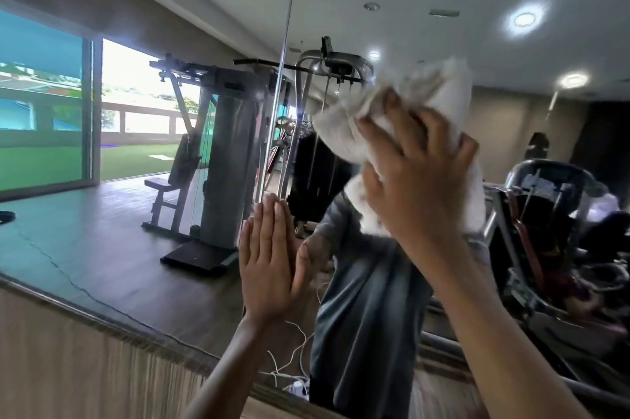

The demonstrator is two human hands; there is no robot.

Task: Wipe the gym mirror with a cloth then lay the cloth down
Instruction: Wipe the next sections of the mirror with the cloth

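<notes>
The gym mirror point(136, 231) fills most of the view and reflects a weight machine, windows and my own torso. A crumpled white cloth point(402, 105) is pressed against the glass at upper right. My right hand point(416, 176) covers the cloth with spread fingers and pushes it onto the mirror; part of the cloth bunches out above and below the palm. My left hand point(269, 258) lies flat on the glass with straight fingers, lower and to the left of the cloth, meeting its own reflection. It holds nothing.
A vertical seam point(286, 60) splits the mirror into two panels just above my left hand. A wood-grain ledge point(85, 357) runs under the mirror's lower edge. White cables and a plug point(296, 384) lie at the mirror's foot. Gym equipment shows in reflection at right.
</notes>
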